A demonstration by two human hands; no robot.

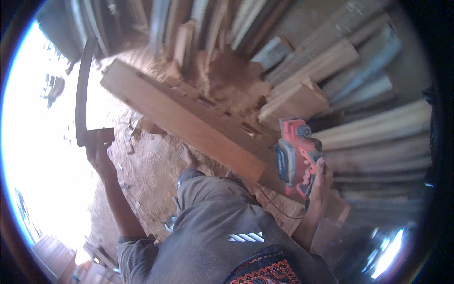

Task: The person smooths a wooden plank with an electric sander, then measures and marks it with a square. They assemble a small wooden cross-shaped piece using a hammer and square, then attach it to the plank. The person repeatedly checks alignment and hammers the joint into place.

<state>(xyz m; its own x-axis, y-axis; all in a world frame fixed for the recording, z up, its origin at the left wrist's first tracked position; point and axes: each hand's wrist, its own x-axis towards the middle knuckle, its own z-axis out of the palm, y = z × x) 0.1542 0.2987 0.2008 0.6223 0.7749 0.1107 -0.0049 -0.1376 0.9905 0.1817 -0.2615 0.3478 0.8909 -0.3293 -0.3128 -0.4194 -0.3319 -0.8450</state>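
Note:
My left hand (pixel 98 150) is raised at the left, its fingers closed around the short block of a carpenter's square (pixel 82 102). The square's long blade points away from me, dark against bright light. At the right, my right hand (pixel 318 179) is wrapped around the rear handle of a red electric planer (pixel 299 137). The planer is beside the near right end of a thick wooden beam (pixel 184 120); I cannot tell whether it touches anything beneath. Neither hand touches the beam, which runs from far left to near right.
A wooden bench surface (pixel 215 106) with slots lies along the beam's far side. Stacked timber boards (pixel 378 128) fill the right, and more planks lean at the back. Shavings cover the floor (pixel 151 165) around my bare foot (pixel 188 155). A cord (pixel 276 207) trails near the planer.

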